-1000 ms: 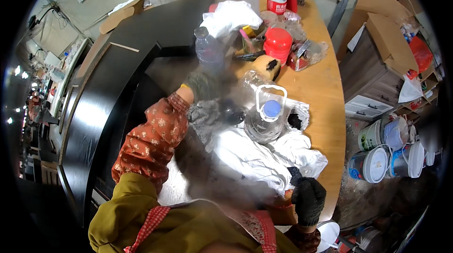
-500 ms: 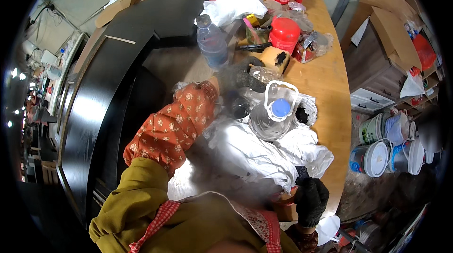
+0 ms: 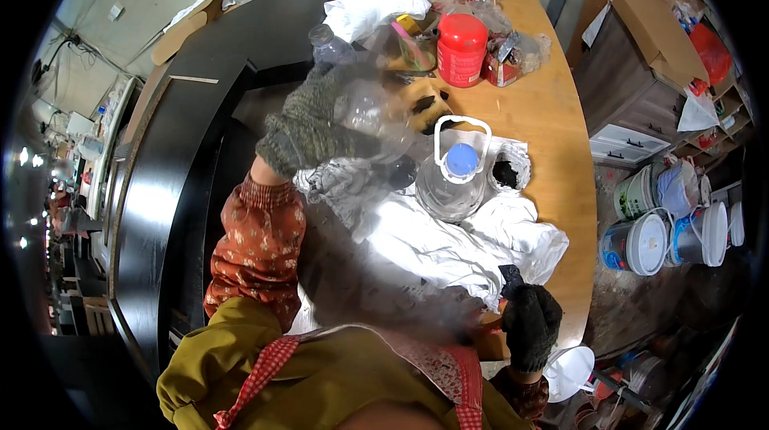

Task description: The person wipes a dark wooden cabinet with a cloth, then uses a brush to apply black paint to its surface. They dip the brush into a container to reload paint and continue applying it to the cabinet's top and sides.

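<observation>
My left hand (image 3: pixel 308 125), in a grey-green knit glove, is closed around a clear plastic bottle (image 3: pixel 370 113) above the cluttered bench. Blur hides the bottle's details. Low on the right, my right hand (image 3: pixel 531 326) wears a black glove and is closed, with a small dark piece (image 3: pixel 510 279) sticking up from its fingers; I cannot make out its kind. Between the hands lies a crumpled white plastic sheet (image 3: pixel 424 238). On it stands a clear jug (image 3: pixel 450 189) with a blue cap and white handle. Beside the jug is a white-wrapped opening (image 3: pixel 506 172), dark inside.
A black panel piece (image 3: pixel 192 125) curves along the left. Farther back on the wooden tabletop (image 3: pixel 553 149) are a red jar (image 3: pixel 462 49), a capped clear bottle (image 3: pixel 330 47), a yellow sponge-like block (image 3: pixel 424 97) and a white bag (image 3: pixel 376 5). Lidded buckets (image 3: pixel 645 246) stand at right.
My left hand has moved left and lifted toward me, carrying the clear plastic bottle away from beside the yellow block. My right hand has stayed nearly in place, still closed.
</observation>
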Demonstrator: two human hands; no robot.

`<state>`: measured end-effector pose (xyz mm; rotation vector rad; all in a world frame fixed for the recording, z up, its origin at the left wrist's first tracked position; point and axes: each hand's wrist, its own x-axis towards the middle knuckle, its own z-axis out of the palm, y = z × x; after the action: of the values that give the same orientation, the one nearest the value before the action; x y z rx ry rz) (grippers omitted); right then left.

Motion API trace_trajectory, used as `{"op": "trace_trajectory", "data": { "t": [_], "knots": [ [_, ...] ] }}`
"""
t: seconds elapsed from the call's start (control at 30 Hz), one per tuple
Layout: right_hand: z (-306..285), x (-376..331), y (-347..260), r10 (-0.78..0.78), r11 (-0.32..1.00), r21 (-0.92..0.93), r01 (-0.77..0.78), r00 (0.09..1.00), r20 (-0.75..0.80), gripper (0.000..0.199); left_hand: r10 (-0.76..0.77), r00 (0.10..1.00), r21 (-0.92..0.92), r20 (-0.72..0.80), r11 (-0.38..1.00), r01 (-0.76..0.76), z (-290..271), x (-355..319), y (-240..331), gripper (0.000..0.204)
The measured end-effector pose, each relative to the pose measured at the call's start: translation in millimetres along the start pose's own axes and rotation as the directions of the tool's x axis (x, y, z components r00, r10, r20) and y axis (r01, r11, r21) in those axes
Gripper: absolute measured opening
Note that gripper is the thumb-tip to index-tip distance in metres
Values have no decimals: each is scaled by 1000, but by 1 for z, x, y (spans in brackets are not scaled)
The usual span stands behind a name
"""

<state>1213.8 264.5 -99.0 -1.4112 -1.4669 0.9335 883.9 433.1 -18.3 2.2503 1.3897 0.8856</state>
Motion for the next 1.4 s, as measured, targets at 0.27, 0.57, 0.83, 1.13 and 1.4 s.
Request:
{"op": "trace_trajectory", "data": {
  "t": [0.27,0.57,0.83,1.13,1.4],
  "knots": [
    [8,6,3,277,867,391,-310,951,138,23,-135,927,376,350,927,-7,51,6,3,78],
    [37,30,30,41,954,267,-133,945,325,26,10,1000,342,-27,940,0,50,-40,-14,63],
    [36,26,42,-247,965,176,195,900,358,28,67,997,313,46,946,-78,78,-128,21,52],
    [11,12,-11,66,873,477,-99,994,85,25,42,965,384,259,912,-143,144,-117,52,48],
    [-41,-18,16,54,366,929,-51,998,33,21,-263,937,-686,-229,726,37,29,-122,99,32]
  ]
}}
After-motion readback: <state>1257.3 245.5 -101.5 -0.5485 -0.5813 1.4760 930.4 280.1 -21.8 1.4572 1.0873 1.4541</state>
